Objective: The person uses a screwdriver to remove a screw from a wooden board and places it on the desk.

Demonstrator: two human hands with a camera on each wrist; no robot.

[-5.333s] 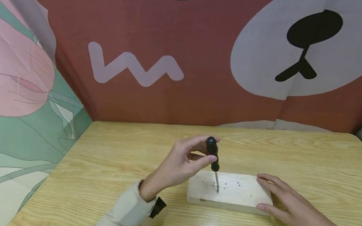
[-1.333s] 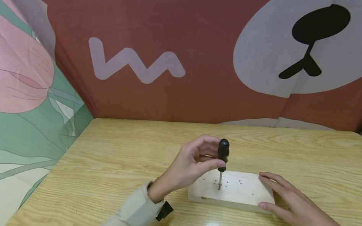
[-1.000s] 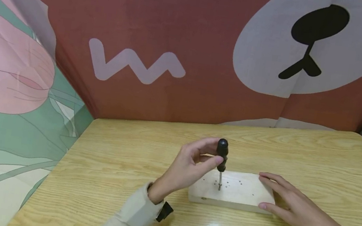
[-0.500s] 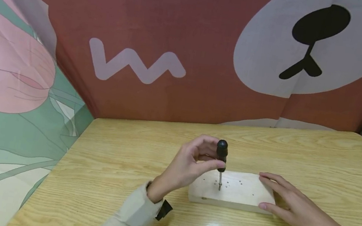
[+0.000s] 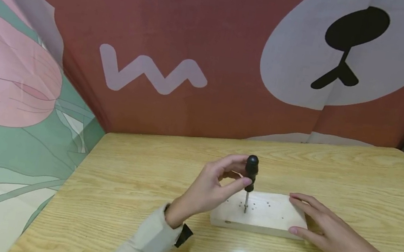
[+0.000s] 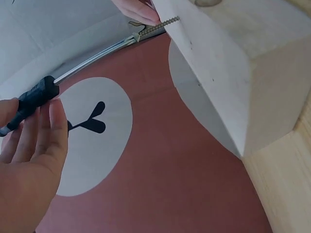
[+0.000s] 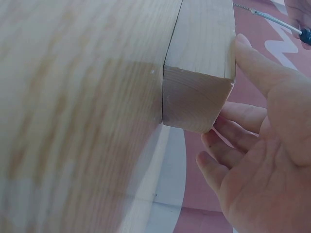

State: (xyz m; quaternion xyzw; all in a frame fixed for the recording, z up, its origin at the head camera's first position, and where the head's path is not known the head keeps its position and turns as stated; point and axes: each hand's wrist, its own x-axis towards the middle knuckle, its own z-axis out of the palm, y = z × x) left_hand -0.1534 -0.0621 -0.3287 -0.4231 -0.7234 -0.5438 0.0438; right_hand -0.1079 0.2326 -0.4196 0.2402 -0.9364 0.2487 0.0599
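My left hand pinches the black handle of a screwdriver between thumb and fingers. The tool stands almost upright over the left part of a pale wooden block. In the left wrist view, the shaft meets the head of a brass-coloured screw, whose point is in the block's face while much of its thread shows. My right hand grips the block's right end, thumb at the near edge and fingers at the far one. In the right wrist view, the thumb lies along the block's edge.
The block lies on a wood-grain table, with several small dark holes in its top. Behind the table hangs a red cloth with a cartoon face. A flowered cloth hangs at the left.
Since the oldest frame, the screwdriver has gone from leaning to nearly upright, and my left hand has shifted slightly right. Lately the thumb and fingers shift on the handle. The right hand stays put.
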